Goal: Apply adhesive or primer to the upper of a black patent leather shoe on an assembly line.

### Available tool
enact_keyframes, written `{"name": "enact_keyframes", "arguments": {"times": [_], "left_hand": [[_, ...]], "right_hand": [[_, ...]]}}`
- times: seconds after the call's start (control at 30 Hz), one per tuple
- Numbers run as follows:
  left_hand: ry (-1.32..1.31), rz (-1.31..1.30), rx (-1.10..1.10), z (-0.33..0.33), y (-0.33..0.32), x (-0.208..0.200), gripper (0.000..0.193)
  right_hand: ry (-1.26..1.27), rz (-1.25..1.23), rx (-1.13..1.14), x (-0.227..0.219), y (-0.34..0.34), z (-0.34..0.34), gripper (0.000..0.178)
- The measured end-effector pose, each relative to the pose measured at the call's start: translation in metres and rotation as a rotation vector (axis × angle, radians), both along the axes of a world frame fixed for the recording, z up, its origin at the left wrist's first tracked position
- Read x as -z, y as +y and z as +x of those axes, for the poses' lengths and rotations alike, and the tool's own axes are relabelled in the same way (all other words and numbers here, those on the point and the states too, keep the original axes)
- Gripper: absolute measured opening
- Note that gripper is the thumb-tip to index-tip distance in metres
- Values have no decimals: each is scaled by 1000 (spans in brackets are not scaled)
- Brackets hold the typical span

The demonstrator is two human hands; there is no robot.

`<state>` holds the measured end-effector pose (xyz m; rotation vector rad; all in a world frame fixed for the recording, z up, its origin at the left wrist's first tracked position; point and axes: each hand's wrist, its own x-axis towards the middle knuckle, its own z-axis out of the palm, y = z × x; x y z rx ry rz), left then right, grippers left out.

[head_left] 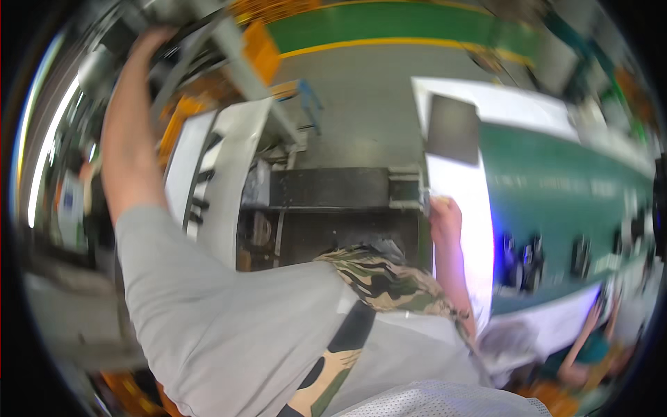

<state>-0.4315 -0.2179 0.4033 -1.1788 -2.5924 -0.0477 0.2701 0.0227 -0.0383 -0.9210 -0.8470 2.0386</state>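
Note:
My left arm reaches up to the far left, and my left hand point(154, 40) is at a dark piece of equipment beside a grey metal post point(240, 55). Its fingers are blurred and partly hidden, so their grip does not show. My right hand point(445, 214) is closed in front of me, by the near edge of a white worktop point(465, 236). Between its thumb and fingers is something small and greyish point(426, 200), too blurred to name. A dark grey flat panel point(454, 128) lies on the worktop beyond this hand.
A green mat point(556, 187) with several small black parts point(531, 260) covers the bench at right. A co-worker's hands point(594, 320) are at lower right. A black metal box point(330, 187) stands ahead; a light-coloured bench point(229, 160) and orange crates point(260, 52) are at left.

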Motion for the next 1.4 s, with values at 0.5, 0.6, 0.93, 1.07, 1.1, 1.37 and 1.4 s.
{"name": "enact_keyframes", "arguments": {"times": [0.5,0.6,0.93,1.07,1.1,1.37,1.4], "left_hand": [[-851,85,333,369,375,238,61],[-1339,-251,435,554,396,379,56],[-2162,-441,-135,904,432,619,75],[-2004,-314,-266,928,461,637,51],[-2010,-320,-258,925,473,643,51],[-2632,-702,135,856,510,588,51],[-2711,-755,275,831,523,575,53]], "right_hand": [[-90,-79,578,50,-12,228,24],[-79,-101,706,55,-36,273,21],[-155,-156,1318,34,-153,344,19],[-108,-174,1489,38,-200,337,18],[-77,-189,1537,37,-203,332,18],[-138,-270,1539,36,-160,313,18],[-183,-244,1488,42,-143,308,18]]}}
